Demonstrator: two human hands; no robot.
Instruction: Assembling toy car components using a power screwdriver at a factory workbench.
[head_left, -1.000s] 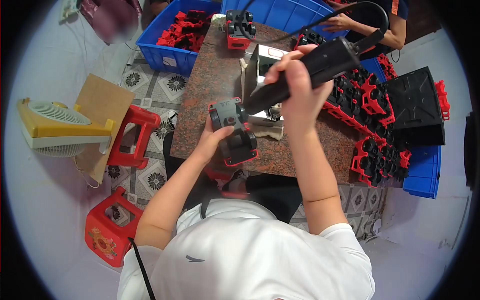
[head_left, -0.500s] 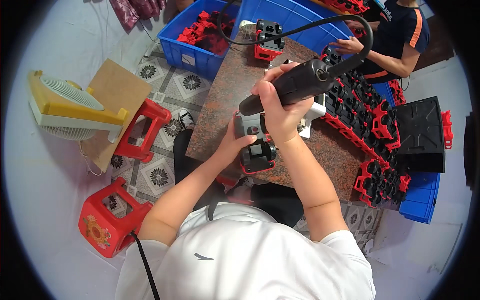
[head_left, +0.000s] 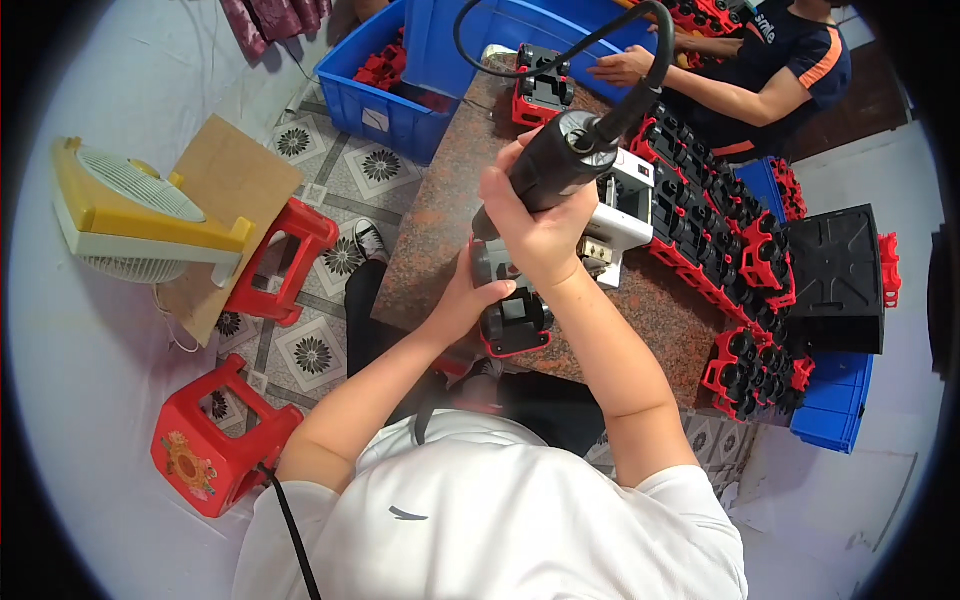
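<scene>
Gripping the black cylindrical corded tool (head_left: pixel 552 168) at centre frame, the right hand (head_left: pixel 545 232) could be pulled askew if the looping black cable (head_left: pixel 664 50) snags; the left hand (head_left: pixel 476 300), clasping the black-and-red plastic wheeled chassis (head_left: pixel 515 330) just below, might let it twist.

Cannot see the working tip of the power tool (head_left: pixel 560 165) past the right hand (head_left: pixel 545 230); cannot confirm contact with the toy car (head_left: pixel 517 330). Cannot view most fingers of the left hand (head_left: pixel 467 302), hidden by that car. Cannot follow the cord (head_left: pixel 661 60) beyond the top edge. Cannot inspect the full white machine (head_left: pixel 622 218), partly covered by the right hand and tool. Cannot see the head of the co-worker (head_left: pixel 775 65) or the upper curtain (head_left: pixel 270 20), both cropped by the top edge. Cannot identify the dark thing (head_left: pixel 941 300) at the right rim.
</scene>
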